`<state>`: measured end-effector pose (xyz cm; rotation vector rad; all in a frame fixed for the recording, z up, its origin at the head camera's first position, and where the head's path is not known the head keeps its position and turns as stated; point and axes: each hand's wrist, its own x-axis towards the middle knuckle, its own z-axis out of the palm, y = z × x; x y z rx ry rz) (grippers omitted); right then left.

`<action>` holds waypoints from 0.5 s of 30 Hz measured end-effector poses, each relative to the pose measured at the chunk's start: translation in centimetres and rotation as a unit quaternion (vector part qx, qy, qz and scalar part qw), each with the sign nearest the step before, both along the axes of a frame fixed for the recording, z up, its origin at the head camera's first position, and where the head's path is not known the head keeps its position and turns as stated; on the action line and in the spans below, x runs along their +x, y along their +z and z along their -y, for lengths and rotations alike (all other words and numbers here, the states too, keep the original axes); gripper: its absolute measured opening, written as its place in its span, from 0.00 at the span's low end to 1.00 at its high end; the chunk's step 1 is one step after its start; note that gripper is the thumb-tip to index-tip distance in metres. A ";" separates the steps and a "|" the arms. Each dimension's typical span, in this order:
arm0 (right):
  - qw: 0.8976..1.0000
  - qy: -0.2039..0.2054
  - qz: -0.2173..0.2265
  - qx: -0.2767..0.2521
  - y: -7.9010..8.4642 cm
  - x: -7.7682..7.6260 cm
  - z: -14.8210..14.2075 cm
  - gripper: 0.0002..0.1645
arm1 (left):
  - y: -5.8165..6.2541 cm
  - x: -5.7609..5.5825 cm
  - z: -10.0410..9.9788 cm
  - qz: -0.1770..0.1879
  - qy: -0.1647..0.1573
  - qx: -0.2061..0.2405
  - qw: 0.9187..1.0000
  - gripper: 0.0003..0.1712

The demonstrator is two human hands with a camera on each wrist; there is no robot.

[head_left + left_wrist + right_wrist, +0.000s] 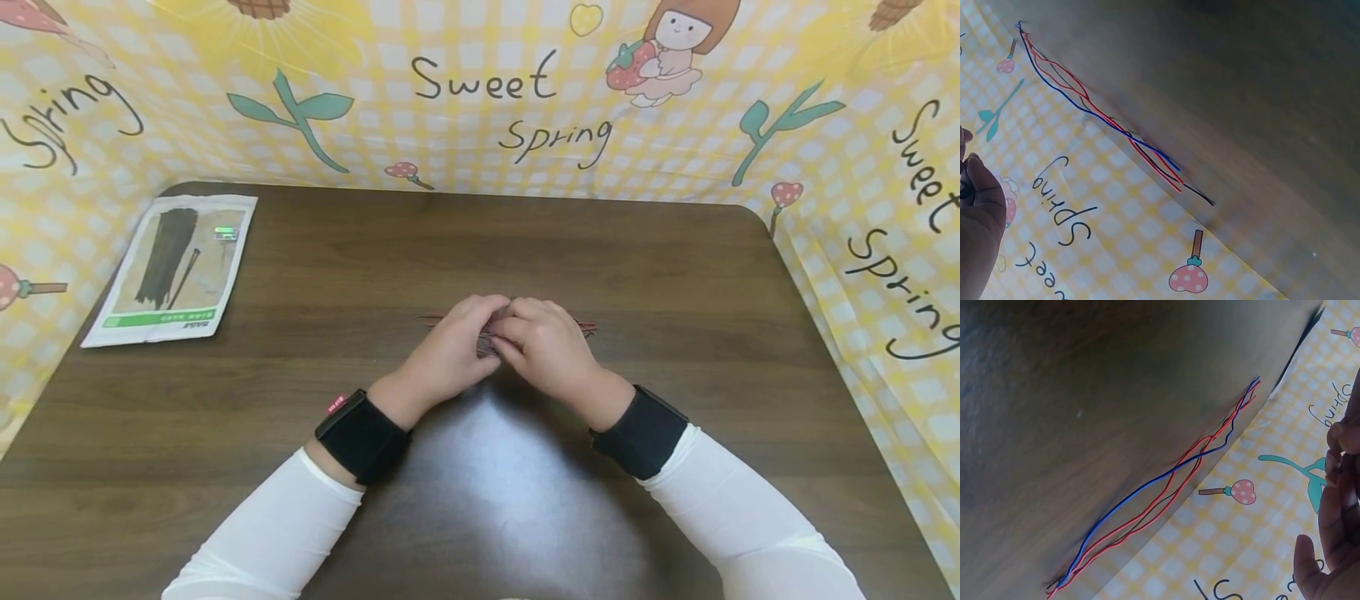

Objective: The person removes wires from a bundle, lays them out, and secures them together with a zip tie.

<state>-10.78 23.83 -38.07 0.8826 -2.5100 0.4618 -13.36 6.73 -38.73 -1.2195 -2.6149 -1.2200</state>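
Note:
In the head view my left hand (453, 346) and right hand (547, 346) meet near the middle of the table, fingertips almost touching. Both seem to pinch a thin dark item (486, 337), mostly hidden between the fingers; its kind is unclear. Behind and beneath the hands lies a loose bundle of thin electrical wires (587, 327), its ends showing on both sides. Red, blue and black strands of the wires (1085, 103) stretch along the table in the left wrist view. The right wrist view shows the same wires (1147, 484) apart from the fingers.
A white packet (176, 271) with a picture of black strips lies at the table's back left. Yellow checked cloth (480, 158) stands round the back and sides of the brown wooden table (675, 275). Black bands (641, 433) are worn on both wrists.

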 end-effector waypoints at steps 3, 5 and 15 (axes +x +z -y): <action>1.000 -0.010 0.012 -0.003 0.0 0.0 0.1 0.03 | 0.0 0.0 -0.1 0.004 -0.001 -0.001 1.000 0.34; 1.000 -0.016 0.024 -0.007 0.1 0.0 0.2 0.04 | 0.0 0.0 -0.2 0.003 0.000 -0.003 1.000 0.35; 0.999 -0.001 0.038 0.002 0.2 0.1 -0.3 0.03 | -0.1 0.1 -0.1 0.025 0.006 -0.046 0.999 0.43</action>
